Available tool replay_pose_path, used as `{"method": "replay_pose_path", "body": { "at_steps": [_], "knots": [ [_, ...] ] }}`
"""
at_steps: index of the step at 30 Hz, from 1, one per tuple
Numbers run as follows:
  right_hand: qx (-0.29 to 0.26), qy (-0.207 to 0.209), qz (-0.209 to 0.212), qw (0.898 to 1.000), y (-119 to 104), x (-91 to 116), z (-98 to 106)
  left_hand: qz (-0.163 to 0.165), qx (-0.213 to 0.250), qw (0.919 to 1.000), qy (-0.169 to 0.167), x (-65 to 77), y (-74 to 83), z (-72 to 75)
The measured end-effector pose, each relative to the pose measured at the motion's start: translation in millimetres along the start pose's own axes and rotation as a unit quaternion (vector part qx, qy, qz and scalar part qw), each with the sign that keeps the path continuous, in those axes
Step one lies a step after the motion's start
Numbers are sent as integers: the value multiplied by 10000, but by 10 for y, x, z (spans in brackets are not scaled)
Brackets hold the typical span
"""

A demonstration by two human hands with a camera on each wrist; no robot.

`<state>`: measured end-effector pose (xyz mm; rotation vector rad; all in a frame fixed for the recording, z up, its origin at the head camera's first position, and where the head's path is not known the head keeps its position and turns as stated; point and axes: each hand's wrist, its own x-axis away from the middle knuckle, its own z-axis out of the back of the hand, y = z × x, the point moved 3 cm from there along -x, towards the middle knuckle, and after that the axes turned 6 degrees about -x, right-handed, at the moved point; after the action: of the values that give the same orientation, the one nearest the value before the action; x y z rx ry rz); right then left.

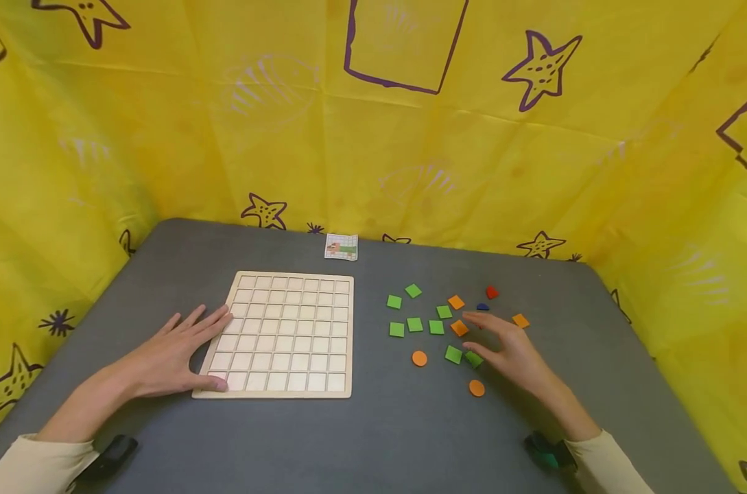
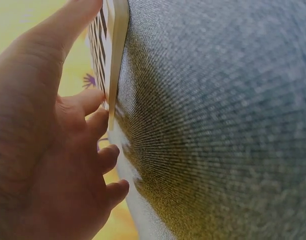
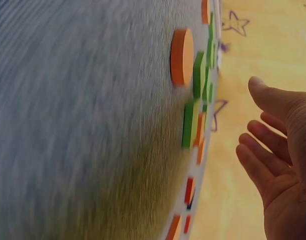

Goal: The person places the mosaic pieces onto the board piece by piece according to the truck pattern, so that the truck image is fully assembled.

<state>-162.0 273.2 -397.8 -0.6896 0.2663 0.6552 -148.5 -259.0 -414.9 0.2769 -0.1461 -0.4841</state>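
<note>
Board (image 1: 277, 335): splayed left grip (image 1: 171, 353) touching edge; pushing could skew
Tiles (image 1: 415, 324), board's right: parted, empty right grip (image 1: 510, 351); brushing could scatter

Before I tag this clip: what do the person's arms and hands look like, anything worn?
Left hand and right hand are bare, with no gloves or rings visible. Left sleeve and right sleeve are plain cream. A dark object sits by each cuff, left and right; the right one shows some green. Their details are unclear.
</note>
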Motion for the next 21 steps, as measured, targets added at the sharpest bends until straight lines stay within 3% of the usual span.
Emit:
{"method": "replay_pose_path", "body": {
  "at_steps": [8,21],
  "knots": [
    [-281,-103,198,9994,-109,-114,-194,70,101,9998,-122,27,-25,-4],
    [-822,-45,30,9966,-229,-284,-404,164,261,9993,-194,50,-32,-10]
  ]
}}
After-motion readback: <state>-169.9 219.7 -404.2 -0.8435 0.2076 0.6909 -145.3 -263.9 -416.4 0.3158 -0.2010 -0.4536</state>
